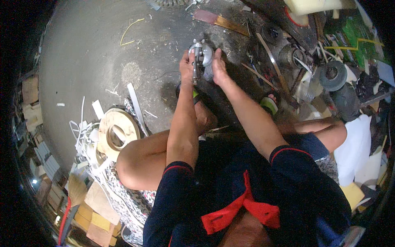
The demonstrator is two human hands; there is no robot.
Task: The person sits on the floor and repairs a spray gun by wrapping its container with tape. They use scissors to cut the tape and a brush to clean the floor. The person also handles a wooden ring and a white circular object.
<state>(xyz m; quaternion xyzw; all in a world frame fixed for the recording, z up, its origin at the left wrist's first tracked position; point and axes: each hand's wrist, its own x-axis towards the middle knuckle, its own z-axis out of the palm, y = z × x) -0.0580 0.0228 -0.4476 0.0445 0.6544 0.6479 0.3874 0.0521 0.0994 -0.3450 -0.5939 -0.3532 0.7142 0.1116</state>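
Ahead of me, just above the floor, is a silvery metal device [206, 54] with a rounded, shiny body and a narrow bar along its near side. I cannot make out its exact kind. My left hand [187, 66] grips it from the left, its fingers against the bar and body. On the other side my right hand [219, 69] is held upright, fingers stretched out and palm facing the device. Whether the right palm touches it is hard to tell.
A flat wooden ring [129, 131] lies among white strips left of my knee. A wooden-handled brush [224, 24] lies beyond the hands. To the right are a grey wheel-like disc [333, 75], a long metal strip [269, 53] and mixed scrap. A straw broom [77, 191] is at lower left.
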